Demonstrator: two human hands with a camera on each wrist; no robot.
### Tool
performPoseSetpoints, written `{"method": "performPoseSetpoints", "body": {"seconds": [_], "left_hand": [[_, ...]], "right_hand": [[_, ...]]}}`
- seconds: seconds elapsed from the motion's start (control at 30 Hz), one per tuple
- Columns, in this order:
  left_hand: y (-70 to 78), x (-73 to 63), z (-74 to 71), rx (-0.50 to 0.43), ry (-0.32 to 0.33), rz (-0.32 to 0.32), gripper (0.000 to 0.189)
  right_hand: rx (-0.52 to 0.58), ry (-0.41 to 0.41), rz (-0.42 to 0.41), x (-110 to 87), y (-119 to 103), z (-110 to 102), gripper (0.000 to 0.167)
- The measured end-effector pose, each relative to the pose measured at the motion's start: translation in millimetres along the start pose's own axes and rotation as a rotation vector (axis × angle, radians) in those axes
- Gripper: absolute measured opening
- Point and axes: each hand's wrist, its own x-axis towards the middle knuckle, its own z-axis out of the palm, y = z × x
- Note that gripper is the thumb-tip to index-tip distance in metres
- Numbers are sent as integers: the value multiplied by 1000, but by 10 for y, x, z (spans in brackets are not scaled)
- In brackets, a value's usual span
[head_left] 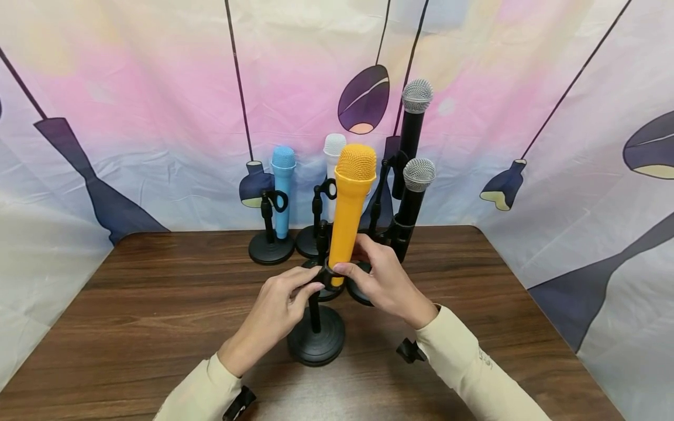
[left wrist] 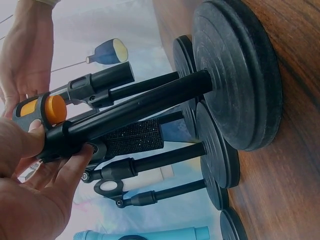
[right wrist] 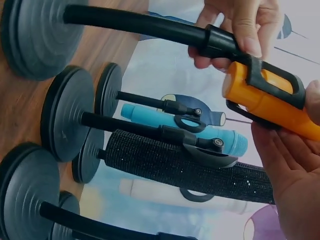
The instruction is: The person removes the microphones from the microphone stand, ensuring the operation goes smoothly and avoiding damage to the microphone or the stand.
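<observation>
At the far left, the brown table runs from its slanting side edge as one broad stretch of bare wood up to the left forearm, so that side has plenty of room. Near the back edge, close to the hanging cloth, a blue microphone stands right beside its black stand. The left hand comes in from the front, thumb and fingers pinching the neck of the front stand just by its clip. That round base sits flat, well inside the front edge, with other bases crowded close behind it. Further along, a white microphone shows partly behind the yellow microphone, which is up off the wood, head upward and tilted a little, its lower end through the clip. The right hand pinches it low down, thumb on the near side, fingers round the far side. Just beyond that hand rise two silver-headed black microphones, leaving little space on that side of the knuckles. Past them, wood continues to the right edge.
</observation>
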Motion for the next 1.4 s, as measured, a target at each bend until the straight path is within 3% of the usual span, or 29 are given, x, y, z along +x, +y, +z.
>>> {"method": "performPoseSetpoints", "body": {"seconds": [0.2,0.33,0.47,0.6,0.8,1.0,1.4], "left_hand": [[1,6,1,-1,2,6,34],[2,4,-1,-5,1,9,34],[3,4,-1,-7,-4,2,34],[3,-1,2,-7,-5,-5,34],[5,-2,6,-10,-3,-4,34],[7,1,1,-3,0,0,34],[4,-2,-4,-4,-2,3,34]], "right_hand": [[-63,-9,-46,11,-9,3,37],[1,-18,-45,21,-9,-5,38],[80,-28,-37,19,1,-13,50],[96,-27,-22,10,14,-10,54],[20,3,-3,4,11,-1,36],[-71,13,-14,11,-9,6,35],[-101,-17,-44,54,-42,-21,34]]}}
